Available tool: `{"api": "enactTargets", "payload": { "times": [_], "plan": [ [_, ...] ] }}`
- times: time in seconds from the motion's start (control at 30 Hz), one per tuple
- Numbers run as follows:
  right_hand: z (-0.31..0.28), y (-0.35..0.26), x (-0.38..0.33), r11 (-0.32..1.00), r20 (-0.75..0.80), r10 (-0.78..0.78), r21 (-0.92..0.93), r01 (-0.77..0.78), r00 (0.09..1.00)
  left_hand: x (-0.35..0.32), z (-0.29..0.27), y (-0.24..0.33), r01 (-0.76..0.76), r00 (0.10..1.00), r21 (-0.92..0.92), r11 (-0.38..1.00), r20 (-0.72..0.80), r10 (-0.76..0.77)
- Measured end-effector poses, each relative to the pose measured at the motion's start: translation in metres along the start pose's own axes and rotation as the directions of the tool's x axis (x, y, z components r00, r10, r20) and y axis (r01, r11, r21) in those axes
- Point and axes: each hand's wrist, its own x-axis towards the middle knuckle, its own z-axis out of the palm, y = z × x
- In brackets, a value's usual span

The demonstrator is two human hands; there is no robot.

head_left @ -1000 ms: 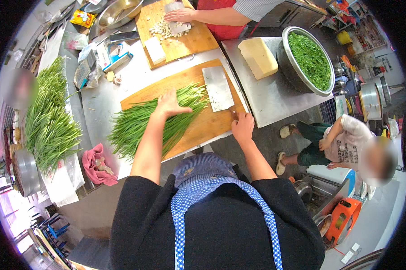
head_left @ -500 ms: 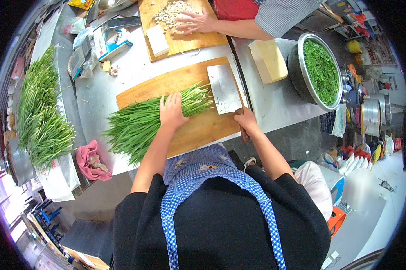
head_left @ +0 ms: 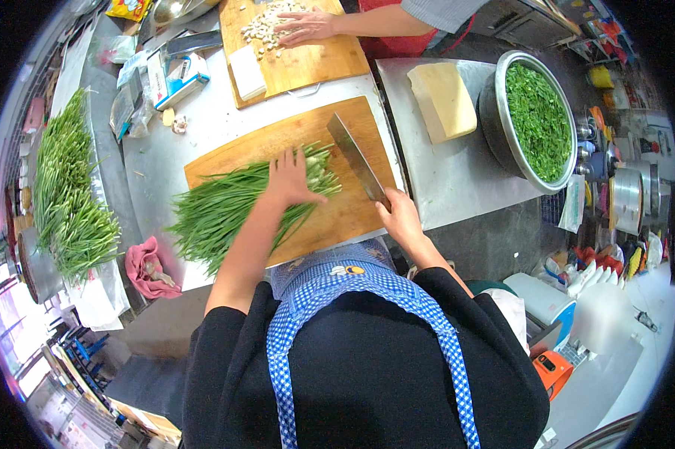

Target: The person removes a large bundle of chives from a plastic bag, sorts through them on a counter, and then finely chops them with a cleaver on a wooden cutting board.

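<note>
A bunch of long green garlic chives point(head_left: 221, 209) lies across the wooden chopping board point(head_left: 334, 228), its pale cut ends pointing right. My left hand point(head_left: 289, 179) rests over the chives near those ends, fingers spread and palm down. My right hand point(head_left: 401, 217) is wrapped round the handle of a cleaver point(head_left: 358, 159). The blade stands on edge just right of the stalk ends, with a gap between them. The handle is mostly hidden inside my fingers.
A co-worker's hand point(head_left: 307, 27) is over chopped white pieces on a second board point(head_left: 322, 63). At right stand a pale yellow block point(head_left: 444, 101) and a metal pot point(head_left: 493, 123) of chopped greens. More chives point(head_left: 72, 202) lie at left, near a pink cloth point(head_left: 144, 269).
The cleaver, which lay flat at the board's right side, is now turned up on edge and closer to the stalks. My left hand has its fingers more spread. The co-worker's hand has shifted left.
</note>
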Motion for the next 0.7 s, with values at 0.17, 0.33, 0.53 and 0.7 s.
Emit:
{"api": "enactTargets", "payload": {
  "times": [0.17,0.33,0.53,0.7],
  "plan": [
    [0.017,-0.007,0.005,0.995,0.097,0.092,0.02,-0.094,0.991,-0.014,0.033,0.024,0.041,0.981,0.281,0.959,-0.193,0.015],
    [0.03,-0.006,0.015,0.997,-0.009,0.068,0.026,-0.068,0.998,-0.001,0.019,0.0,0.028,0.987,0.047,0.998,-0.16,-0.02],
    [0.017,-0.025,0.021,0.997,-0.048,0.079,0.02,-0.078,0.996,-0.01,0.035,0.012,0.064,0.962,0.228,0.972,-0.274,0.001],
    [0.025,-0.049,0.037,0.998,-0.019,0.046,-0.053,-0.046,0.999,-0.008,0.035,0.008,0.014,0.956,0.214,0.977,-0.29,0.05]
  ]
}}
